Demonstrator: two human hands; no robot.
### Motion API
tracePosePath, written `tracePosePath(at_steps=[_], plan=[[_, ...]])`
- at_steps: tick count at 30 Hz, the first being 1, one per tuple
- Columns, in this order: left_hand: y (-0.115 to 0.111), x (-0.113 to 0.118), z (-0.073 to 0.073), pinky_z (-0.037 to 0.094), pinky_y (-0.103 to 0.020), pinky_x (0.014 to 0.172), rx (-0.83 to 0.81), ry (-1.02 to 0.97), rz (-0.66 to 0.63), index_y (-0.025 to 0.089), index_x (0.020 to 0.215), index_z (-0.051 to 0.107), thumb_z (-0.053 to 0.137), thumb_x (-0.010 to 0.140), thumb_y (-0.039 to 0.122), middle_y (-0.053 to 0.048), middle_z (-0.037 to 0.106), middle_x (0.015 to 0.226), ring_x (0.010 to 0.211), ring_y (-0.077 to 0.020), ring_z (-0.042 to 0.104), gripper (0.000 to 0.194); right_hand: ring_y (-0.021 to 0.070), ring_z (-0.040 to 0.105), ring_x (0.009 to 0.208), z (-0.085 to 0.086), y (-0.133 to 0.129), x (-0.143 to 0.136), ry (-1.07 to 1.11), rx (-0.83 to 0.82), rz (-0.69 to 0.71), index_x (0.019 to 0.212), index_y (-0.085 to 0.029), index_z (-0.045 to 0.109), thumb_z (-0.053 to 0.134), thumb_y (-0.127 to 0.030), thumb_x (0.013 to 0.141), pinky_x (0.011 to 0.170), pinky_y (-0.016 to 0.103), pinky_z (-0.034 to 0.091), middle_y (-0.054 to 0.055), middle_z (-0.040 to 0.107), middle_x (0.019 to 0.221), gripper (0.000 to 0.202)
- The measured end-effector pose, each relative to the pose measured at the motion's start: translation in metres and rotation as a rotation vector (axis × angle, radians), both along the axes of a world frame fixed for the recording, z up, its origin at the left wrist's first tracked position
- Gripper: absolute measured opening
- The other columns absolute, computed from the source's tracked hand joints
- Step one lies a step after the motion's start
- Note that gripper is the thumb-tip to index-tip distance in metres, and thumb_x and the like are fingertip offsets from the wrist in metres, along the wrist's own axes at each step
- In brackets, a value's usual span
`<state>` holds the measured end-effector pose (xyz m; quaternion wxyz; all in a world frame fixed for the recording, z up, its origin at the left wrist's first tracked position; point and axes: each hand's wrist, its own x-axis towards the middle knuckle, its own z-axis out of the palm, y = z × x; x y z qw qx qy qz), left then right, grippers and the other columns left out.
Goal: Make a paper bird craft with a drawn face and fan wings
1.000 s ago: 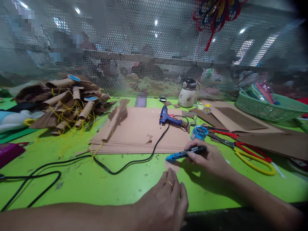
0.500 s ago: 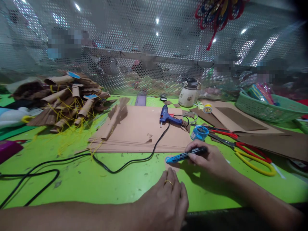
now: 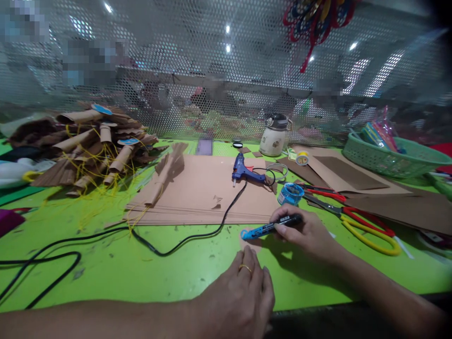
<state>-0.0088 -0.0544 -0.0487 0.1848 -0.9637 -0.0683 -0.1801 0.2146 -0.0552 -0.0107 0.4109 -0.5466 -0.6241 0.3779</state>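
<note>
Near the table's front edge, my left hand (image 3: 243, 287), with a ring on one finger, presses its closed fingertips on the lower edge of a small piece of brown paper (image 3: 253, 244). My right hand (image 3: 300, 233) holds a black and blue marker (image 3: 268, 228) in a pinch. The marker's blue end touches the upper left of the paper, where blue marks show. Behind my right hand stands an open jar of blue paint (image 3: 290, 194). Under my left fingers the rest of the paper is hidden.
A blue glue gun (image 3: 247, 173) lies on stacked brown sheets (image 3: 197, 181), its black cord (image 3: 190, 239) crossing the table. Rolled paper bundles (image 3: 95, 146) are at left; scissors (image 3: 367, 226), a white bottle (image 3: 273, 136) and a green basket (image 3: 399, 157) are right or behind.
The view has shifted slightly, so most things appear a little further left. Blue marks on the paper look slightly fuller. Both hands keep their places and grips.
</note>
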Motion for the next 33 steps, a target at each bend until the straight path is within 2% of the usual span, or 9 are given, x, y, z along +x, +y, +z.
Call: tracePosePath(at_steps=[6, 15, 22, 28, 33], plan=[[0.0004, 0.0001, 0.0028, 0.05, -0.049, 0.09, 0.005, -0.022, -0.004, -0.001, 0.116, 0.056, 0.044, 0.097, 0.042, -0.029, 0.069, 0.105, 0.105, -0.0392, 0.066, 0.048, 0.0132, 0.055, 0.06, 0.0023, -0.0001, -0.0011, 0.01, 0.023, -0.027, 0.09, -0.019, 0.062, 0.062, -0.023, 0.085, 0.057, 0.027, 0.044, 0.0, 0.064, 0.067, 0.007], [-0.0017, -0.0007, 0.0034, 0.051, -0.051, 0.089, 0.0, -0.015, -0.01, -0.002, 0.117, 0.056, 0.046, 0.097, 0.042, -0.031, 0.067, 0.108, 0.107, -0.0404, 0.065, 0.05, 0.0129, 0.053, 0.058, 0.0032, 0.0002, -0.001, 0.04, -0.017, 0.013, 0.087, -0.019, 0.061, 0.062, -0.024, 0.084, 0.056, 0.026, 0.043, -0.001, 0.06, 0.064, 0.006], [-0.0004, 0.0001, 0.0056, 0.054, -0.05, 0.087, 0.004, -0.014, -0.003, -0.003, 0.114, 0.057, 0.046, 0.097, 0.039, -0.031, 0.068, 0.105, 0.105, -0.0398, 0.067, 0.047, 0.013, 0.053, 0.058, 0.0063, -0.0007, 0.0003, 0.0, 0.042, -0.044, 0.083, -0.019, 0.062, 0.062, -0.021, 0.081, 0.056, 0.026, 0.042, -0.002, 0.059, 0.063, 0.003], [-0.0012, 0.0006, 0.0069, 0.054, -0.049, 0.087, -0.008, -0.005, -0.004, -0.002, 0.114, 0.057, 0.046, 0.097, 0.039, -0.031, 0.068, 0.106, 0.106, -0.0406, 0.066, 0.046, 0.0137, 0.056, 0.064, 0.0018, -0.0017, -0.0007, -0.044, 0.044, 0.016, 0.093, -0.02, 0.062, 0.061, -0.023, 0.086, 0.059, 0.027, 0.045, 0.001, 0.063, 0.073, 0.008], [0.0, 0.0014, 0.0063, 0.053, -0.05, 0.087, 0.0, 0.001, -0.002, -0.002, 0.114, 0.057, 0.046, 0.097, 0.04, -0.031, 0.068, 0.106, 0.106, -0.0406, 0.066, 0.047, 0.0128, 0.054, 0.062, 0.0024, -0.0019, -0.0006, -0.076, 0.05, 0.024, 0.091, -0.02, 0.062, 0.06, -0.021, 0.086, 0.057, 0.025, 0.043, 0.0, 0.061, 0.072, 0.006]])
